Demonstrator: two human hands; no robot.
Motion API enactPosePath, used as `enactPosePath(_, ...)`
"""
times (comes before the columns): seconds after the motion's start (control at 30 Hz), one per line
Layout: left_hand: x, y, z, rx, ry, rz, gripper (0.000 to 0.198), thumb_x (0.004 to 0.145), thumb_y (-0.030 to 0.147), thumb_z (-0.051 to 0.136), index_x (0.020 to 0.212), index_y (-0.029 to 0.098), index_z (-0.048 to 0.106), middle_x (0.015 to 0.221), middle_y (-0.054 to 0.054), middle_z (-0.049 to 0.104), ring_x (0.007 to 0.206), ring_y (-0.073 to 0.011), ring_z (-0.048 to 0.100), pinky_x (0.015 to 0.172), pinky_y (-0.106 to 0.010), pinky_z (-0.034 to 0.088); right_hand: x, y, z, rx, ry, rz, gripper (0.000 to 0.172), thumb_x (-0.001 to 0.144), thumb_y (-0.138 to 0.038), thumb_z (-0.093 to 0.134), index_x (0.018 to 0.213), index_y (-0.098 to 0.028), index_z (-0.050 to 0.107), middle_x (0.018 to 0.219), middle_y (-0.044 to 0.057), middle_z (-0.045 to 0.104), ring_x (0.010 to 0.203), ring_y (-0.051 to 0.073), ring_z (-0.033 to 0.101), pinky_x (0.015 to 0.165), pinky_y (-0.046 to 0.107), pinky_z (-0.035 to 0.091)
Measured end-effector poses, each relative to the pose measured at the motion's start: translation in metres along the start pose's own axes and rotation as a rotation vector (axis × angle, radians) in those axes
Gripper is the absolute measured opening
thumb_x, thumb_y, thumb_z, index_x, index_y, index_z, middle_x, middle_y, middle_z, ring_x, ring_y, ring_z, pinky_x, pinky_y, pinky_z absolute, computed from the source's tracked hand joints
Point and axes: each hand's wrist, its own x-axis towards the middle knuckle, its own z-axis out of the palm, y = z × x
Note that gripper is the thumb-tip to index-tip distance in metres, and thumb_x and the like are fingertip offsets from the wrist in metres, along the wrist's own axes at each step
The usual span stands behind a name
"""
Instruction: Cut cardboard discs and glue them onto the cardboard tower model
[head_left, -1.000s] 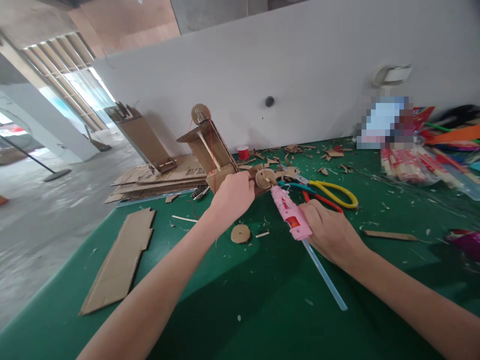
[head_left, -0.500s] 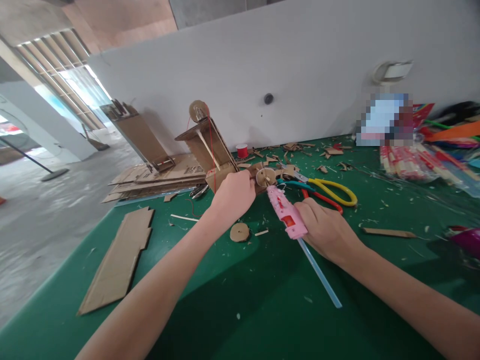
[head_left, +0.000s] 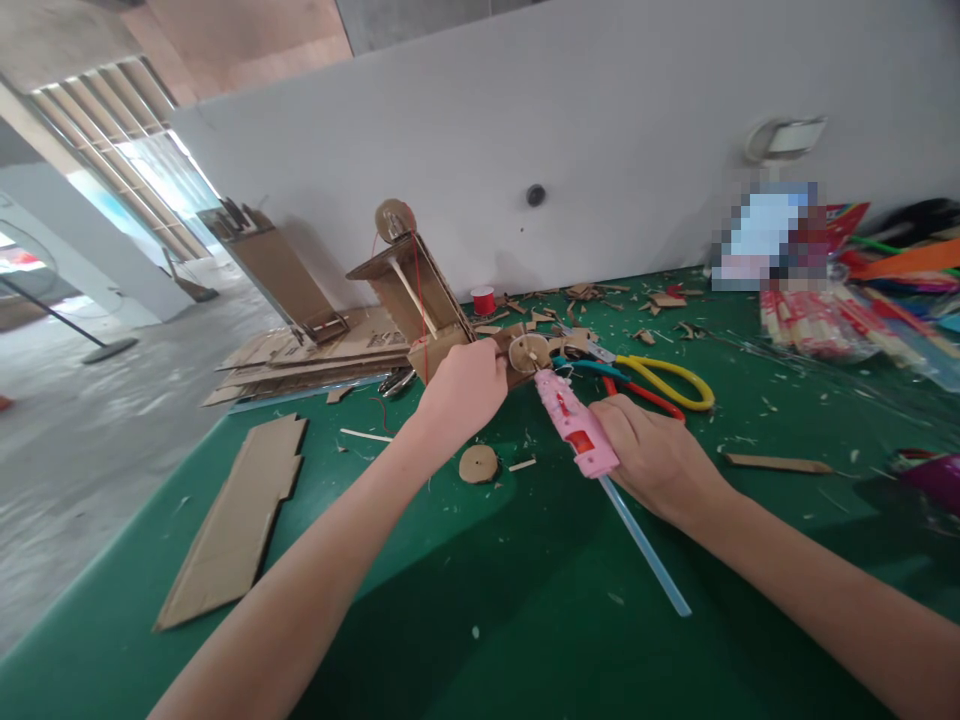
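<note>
My right hand (head_left: 649, 450) is wrapped round a pink glue gun (head_left: 574, 425), from whose rear a long clear glue stick (head_left: 645, 545) sticks out. The gun's nozzle meets the middle of a round cardboard disc (head_left: 529, 353) with a stub of wood at its centre. My left hand (head_left: 465, 390) is closed on the cardboard structure (head_left: 411, 290) near that disc; its fingertips are partly hidden. The structure leans to the left, with a wooden stick, red thread and another disc (head_left: 394, 220) at its top. A loose cardboard disc (head_left: 478, 464) lies on the table in front.
Yellow-handled scissors (head_left: 667, 382) and red-handled ones (head_left: 649, 400) lie behind my right hand. A flat cardboard piece (head_left: 236, 520) is at left, stacked cardboard (head_left: 322, 355) behind it. A red thread spool (head_left: 483, 300) stands near the wall. Bagged sticks (head_left: 817, 325) lie at right.
The structure and my left hand have shifted very slightly left. The rear of the glue gun and its glue stick have swung slightly right; the nozzle stays at the disc.
</note>
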Motion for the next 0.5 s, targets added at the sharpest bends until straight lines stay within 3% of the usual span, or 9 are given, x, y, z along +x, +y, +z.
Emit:
enactPosePath(0.2, -0.0004, 0.0005, -0.0001, 0.002, 0.003, 0.02, 0.028, 0.089, 0.025, 0.036, 0.087, 0.015, 0.062, 0.085, -0.013, 0.069, 0.074, -0.0237, 0.066, 0.065, -0.032, 0.047, 0.0, 0.0019, -0.0003, -0.03, 0.005, 0.004, 0.019, 0.089, -0.011, 0.04, 0.08, -0.01, 0.057, 0.066, 0.006, 0.053, 0.052, 0.016, 0.045, 0.044, 0.027, 0.028)
enactPosePath(0.4, -0.0015, 0.0024, -0.0039, -0.007, -0.009, 0.016, 0.028, 0.089, 0.023, 0.036, 0.085, 0.015, 0.063, 0.08, -0.012, 0.069, 0.069, -0.0218, 0.065, 0.061, -0.03, 0.046, -0.0002, 0.0019, -0.0017, 0.027, 0.037, -0.024, 0.023, 0.089, -0.007, 0.038, 0.1, -0.005, 0.058, 0.09, 0.016, 0.064, 0.076, 0.021, 0.059, 0.055, 0.028, 0.042)
enactPosePath(0.5, -0.0017, 0.0033, -0.0044, -0.015, -0.016, 0.016, 0.029, 0.089, 0.023, 0.035, 0.084, 0.015, 0.062, 0.079, -0.012, 0.069, 0.065, -0.0206, 0.064, 0.058, -0.029, 0.044, 0.0008, 0.0014, -0.0017, 0.017, 0.016, -0.024, 0.022, 0.088, -0.007, 0.038, 0.098, -0.004, 0.057, 0.085, 0.016, 0.064, 0.07, 0.021, 0.058, 0.052, 0.028, 0.04)
